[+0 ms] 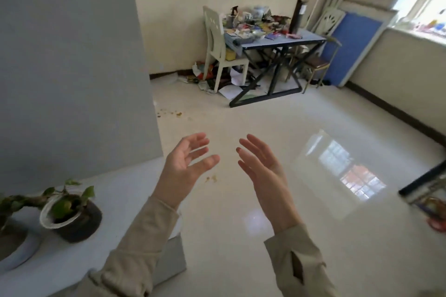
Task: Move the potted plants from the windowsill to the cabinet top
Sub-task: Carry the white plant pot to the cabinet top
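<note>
Two potted plants stand on the white cabinet top (125, 190) at the lower left. One is a dark round pot with a white rim (72, 217) holding green leaves. The other is a pale pot (14, 248), partly cut off by the frame's left edge, with a bent stem leaning right. My left hand (185, 166) and my right hand (260, 166) are raised over the floor, palms facing each other, fingers spread, holding nothing. The windowsill (420, 31) lies far off at the upper right with small coloured items on it, too blurred to name.
A cluttered blue table (277, 41) with white chairs stands against the far wall, with paper litter on the floor beneath. A grey wall (72, 67) rises behind the cabinet. A dark table edge (422, 183) juts in at the right. Glossy tiled floor spreads between.
</note>
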